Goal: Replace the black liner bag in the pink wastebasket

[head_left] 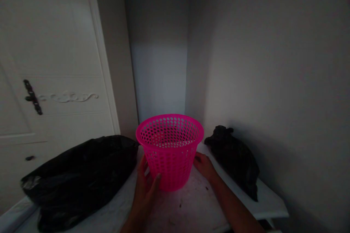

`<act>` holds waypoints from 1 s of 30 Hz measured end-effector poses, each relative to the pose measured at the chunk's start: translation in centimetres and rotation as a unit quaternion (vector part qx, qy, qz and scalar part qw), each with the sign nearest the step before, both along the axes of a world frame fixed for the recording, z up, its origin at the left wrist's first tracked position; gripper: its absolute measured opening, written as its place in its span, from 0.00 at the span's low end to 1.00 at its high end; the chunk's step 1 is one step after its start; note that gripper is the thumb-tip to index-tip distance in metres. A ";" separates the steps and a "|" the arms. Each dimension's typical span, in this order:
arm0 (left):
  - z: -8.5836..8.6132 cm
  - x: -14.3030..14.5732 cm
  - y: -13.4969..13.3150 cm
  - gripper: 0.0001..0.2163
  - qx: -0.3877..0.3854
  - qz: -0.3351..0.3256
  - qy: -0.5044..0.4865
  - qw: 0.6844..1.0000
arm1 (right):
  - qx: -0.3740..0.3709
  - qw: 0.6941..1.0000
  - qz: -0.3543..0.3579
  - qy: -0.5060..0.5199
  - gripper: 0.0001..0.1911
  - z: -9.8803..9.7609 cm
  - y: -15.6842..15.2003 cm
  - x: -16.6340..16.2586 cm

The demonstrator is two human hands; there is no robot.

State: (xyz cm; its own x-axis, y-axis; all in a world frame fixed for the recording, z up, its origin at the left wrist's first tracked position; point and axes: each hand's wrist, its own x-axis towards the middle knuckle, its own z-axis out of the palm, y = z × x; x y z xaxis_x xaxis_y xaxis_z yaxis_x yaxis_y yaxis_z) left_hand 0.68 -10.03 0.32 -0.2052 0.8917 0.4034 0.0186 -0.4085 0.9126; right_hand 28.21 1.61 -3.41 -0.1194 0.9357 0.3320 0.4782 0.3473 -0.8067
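A pink perforated plastic wastebasket (pixel 171 164) stands upright on a pale tabletop (pixel 197 204), its wide round rim facing up. My left hand (pixel 146 185) holds its left side, thumb against the front wall and fingers reaching around behind. On the other side, my right hand (pixel 203 165) is at the basket's right wall with fingers curled, their tips partly hidden by it. A large black plastic bag (pixel 84 178) lies spread out to the left of the basket. Another black plastic bag (pixel 235 160), bunched up, lies to the right against the wall.
At the left is a white door or cabinet front (pixel 68 43) with a dark handle (pixel 32 96). A plain wall (pixel 273 80) bounds the table on the right, and a corner recess lies behind. Small dark bits (pixel 180 206) are scattered on the tabletop.
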 end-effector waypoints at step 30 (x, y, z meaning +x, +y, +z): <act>7.1 -15.6 -4.0 0.23 -0.272 0.307 0.490 0.769 | 0.050 0.979 -0.115 0.164 0.25 -0.9 1.2 0.5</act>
State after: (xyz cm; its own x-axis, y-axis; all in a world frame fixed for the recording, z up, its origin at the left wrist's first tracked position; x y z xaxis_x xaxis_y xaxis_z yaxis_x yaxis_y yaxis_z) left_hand -14.87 -14.08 7.40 -0.4894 0.8399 0.2346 0.8440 0.3884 0.3700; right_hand 28.75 2.80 -4.28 0.2179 0.8862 0.4089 0.2749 0.3463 -0.8970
